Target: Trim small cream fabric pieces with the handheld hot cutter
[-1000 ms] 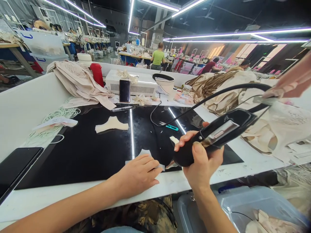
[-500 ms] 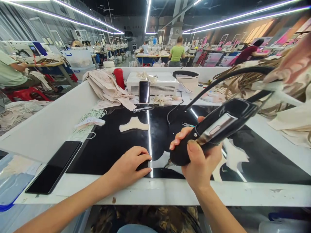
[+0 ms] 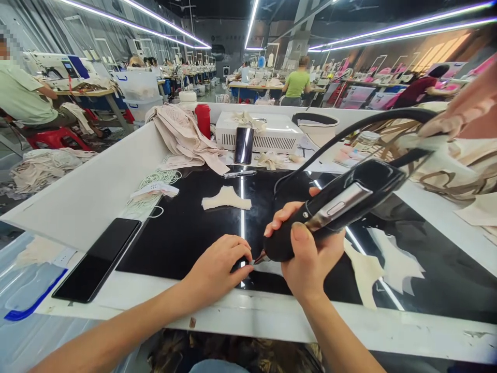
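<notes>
The right hand [image 3: 310, 259], clenched on the black corded tool [image 3: 334, 210], has now brought its tip closer beside the left hand [image 3: 219, 264], which presses down something dark I cannot identify.

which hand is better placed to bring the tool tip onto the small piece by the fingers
Right. The right hand grips the black corded tool, its tip beside the left hand, which presses flat on the black mat.

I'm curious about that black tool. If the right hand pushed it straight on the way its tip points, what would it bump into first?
Most likely the left hand. The right hand aims the tool down and leftward, its tip very near those fingertips on the black mat, though depth is unclear.
</notes>
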Demonstrator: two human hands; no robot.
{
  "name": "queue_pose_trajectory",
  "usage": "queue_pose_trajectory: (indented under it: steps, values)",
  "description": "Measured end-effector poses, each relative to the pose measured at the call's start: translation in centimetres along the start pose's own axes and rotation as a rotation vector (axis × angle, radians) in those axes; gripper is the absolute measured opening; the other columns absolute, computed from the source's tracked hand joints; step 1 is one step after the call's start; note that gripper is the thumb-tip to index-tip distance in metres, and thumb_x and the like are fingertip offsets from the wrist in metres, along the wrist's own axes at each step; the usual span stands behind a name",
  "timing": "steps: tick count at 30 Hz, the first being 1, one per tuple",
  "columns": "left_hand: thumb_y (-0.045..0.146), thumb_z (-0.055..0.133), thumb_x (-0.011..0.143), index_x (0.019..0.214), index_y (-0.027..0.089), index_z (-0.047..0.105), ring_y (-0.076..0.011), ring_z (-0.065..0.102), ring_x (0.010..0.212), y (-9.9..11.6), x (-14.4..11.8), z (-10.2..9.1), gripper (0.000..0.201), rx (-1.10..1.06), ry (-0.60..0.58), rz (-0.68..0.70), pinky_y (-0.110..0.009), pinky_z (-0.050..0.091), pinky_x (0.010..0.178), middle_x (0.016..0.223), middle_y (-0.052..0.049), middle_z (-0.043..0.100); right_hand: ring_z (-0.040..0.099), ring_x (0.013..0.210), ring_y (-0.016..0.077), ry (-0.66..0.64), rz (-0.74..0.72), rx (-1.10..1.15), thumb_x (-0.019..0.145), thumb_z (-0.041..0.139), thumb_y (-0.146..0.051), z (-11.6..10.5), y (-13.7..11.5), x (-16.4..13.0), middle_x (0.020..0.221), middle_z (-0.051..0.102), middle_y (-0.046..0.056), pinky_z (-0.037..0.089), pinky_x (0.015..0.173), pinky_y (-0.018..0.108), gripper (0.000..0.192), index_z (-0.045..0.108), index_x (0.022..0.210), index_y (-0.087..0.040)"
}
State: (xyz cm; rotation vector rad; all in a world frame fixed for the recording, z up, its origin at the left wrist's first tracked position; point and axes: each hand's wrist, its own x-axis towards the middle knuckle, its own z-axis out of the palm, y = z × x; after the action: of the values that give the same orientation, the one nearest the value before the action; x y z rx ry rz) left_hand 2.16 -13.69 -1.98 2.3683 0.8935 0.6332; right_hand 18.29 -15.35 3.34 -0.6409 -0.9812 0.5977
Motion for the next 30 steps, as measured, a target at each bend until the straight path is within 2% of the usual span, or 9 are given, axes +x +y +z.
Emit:
queue_pose_trajectory:
  steps: [18,25,30]
  values:
    - [0.017,0.071,0.089,0.102,0.023,0.059,-0.0199,0.058,0.108,0.46,0.33,-0.08,0.019,0.004,0.001,-0.033,-0.036,0.047,0.097,0.118,0.001,0.066,0.061,0.063,0.0138,0.017,-0.002,-0.017,0.087,0.069,-0.022,0.62,1.0,-0.05,0.085,0.064,-0.004,0.053,0.053,0.03,0.042,0.052,0.124,-0.03]
    - [0.008,0.053,0.093,0.106,0.025,0.059,-0.018,0.058,0.103,0.4,0.29,-0.43,0.022,-0.084,0.028,-0.066,-0.034,0.048,0.093,0.11,0.001,0.067,0.061,0.062,0.0132,0.026,0.023,-0.014,0.087,0.072,-0.028,0.5,0.61,-0.02,0.085,0.064,-0.004,0.053,0.054,0.03,0.043,0.052,0.125,-0.029]
    - [0.008,0.049,0.095,0.105,0.024,0.059,-0.0192,0.059,0.103,0.33,0.31,-0.29,0.021,-0.092,0.039,-0.053,-0.037,0.049,0.094,0.11,0.0,0.067,0.061,0.064,0.0141,0.016,0.026,-0.016,0.085,0.074,-0.033,0.28,0.26,-0.56,0.085,0.063,-0.003,0.054,0.053,0.03,0.047,0.051,0.126,-0.029]
